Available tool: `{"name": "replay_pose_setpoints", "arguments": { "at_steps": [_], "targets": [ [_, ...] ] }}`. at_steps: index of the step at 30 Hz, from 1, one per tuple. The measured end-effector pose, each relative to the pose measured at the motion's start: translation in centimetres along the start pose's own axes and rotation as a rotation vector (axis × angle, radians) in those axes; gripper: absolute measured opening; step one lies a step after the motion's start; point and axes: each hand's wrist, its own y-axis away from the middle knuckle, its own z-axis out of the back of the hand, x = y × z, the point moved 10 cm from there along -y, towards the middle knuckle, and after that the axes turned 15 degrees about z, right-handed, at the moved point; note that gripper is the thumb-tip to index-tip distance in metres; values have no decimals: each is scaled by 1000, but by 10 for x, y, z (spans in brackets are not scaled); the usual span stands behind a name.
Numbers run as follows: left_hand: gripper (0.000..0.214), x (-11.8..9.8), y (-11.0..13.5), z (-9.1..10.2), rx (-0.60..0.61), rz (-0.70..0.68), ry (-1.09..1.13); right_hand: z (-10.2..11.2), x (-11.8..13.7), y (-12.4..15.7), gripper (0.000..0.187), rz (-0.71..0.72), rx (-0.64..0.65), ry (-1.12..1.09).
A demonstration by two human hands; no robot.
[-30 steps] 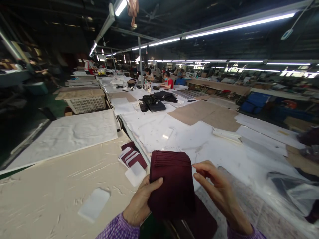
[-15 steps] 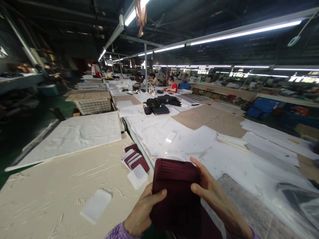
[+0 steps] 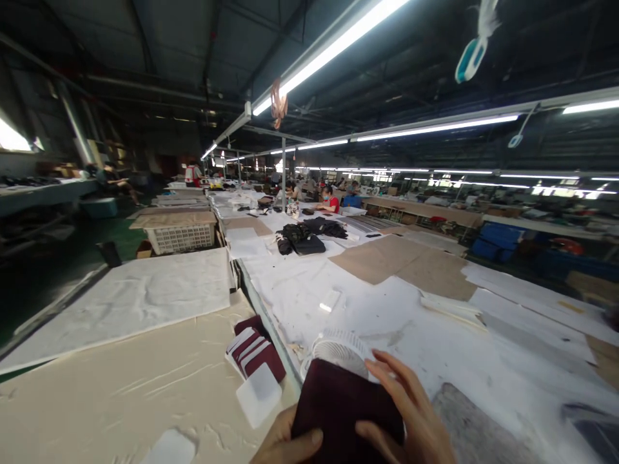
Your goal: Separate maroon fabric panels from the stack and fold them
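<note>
A stack of dark maroon fabric pieces [image 3: 338, 403] sits at the bottom edge of the view, held between both hands. My left hand [image 3: 285, 446] grips its lower left side, thumb across the front. My right hand [image 3: 411, 419] wraps its right side with fingers curled over the cloth. Behind the stack a small white fan [image 3: 338, 348] lies on the white table cover. To the left lie more maroon pieces with white strips [image 3: 254, 351] and a white card [image 3: 258, 403].
A long worktable covered in white paper [image 3: 387, 296] and brown card sheets [image 3: 401, 261] runs away from me. Black fabric [image 3: 304, 235] is piled farther up. A white basket [image 3: 181, 235] stands at left. Several other people work at the far end.
The view has tilted up, so hands and stack sit lower in frame. My right hand has gone from open beside the stack to gripping it.
</note>
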Motion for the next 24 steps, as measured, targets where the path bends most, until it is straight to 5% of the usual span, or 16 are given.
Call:
{"name": "replay_pose_setpoints", "arguments": {
  "at_steps": [3,6,14,20,24],
  "targets": [
    [38,-4,2,7,-130,10,31,11,34,-9,46,264,-66,214],
    [34,-9,4,11,-205,6,22,10,42,-17,44,306,-44,209],
    [30,-13,8,19,-220,-8,-30,-4,9,-17,39,59,66,8],
    [23,-18,9,26,-229,-45,-7,-8,-16,7,41,-229,-40,-78],
    [27,-17,7,33,-241,-92,74,-41,-12,14,29,-308,127,-213]
  ]
}}
